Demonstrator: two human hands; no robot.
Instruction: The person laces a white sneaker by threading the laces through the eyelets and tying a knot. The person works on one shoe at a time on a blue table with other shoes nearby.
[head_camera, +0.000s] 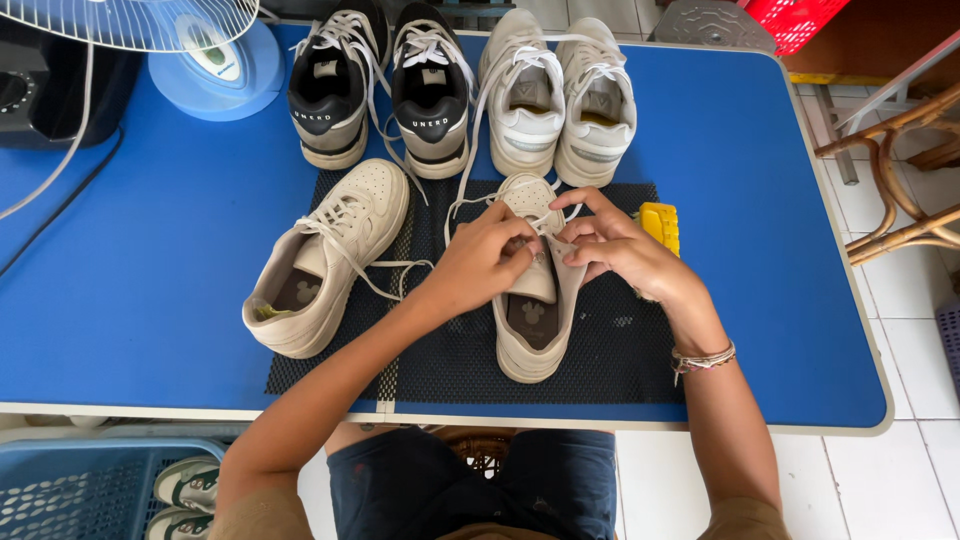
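Observation:
A beige sneaker (533, 335) stands toe-away on a black mesh mat (620, 350) in the middle of the blue table (150, 280). My left hand (480, 262) and my right hand (625, 248) both pinch its white laces over the tongue. Its beige partner (330, 255) lies to the left on the mat, laces loose. A yellow object (662, 225) sits just behind my right hand.
Behind the mat stand a black pair of sneakers (385, 85) and a white pair (560, 95). A fan with a blue base (215, 60) is at the back left. A blue basket (90, 485) with shoes sits below left, rattan chairs (900, 160) to the right.

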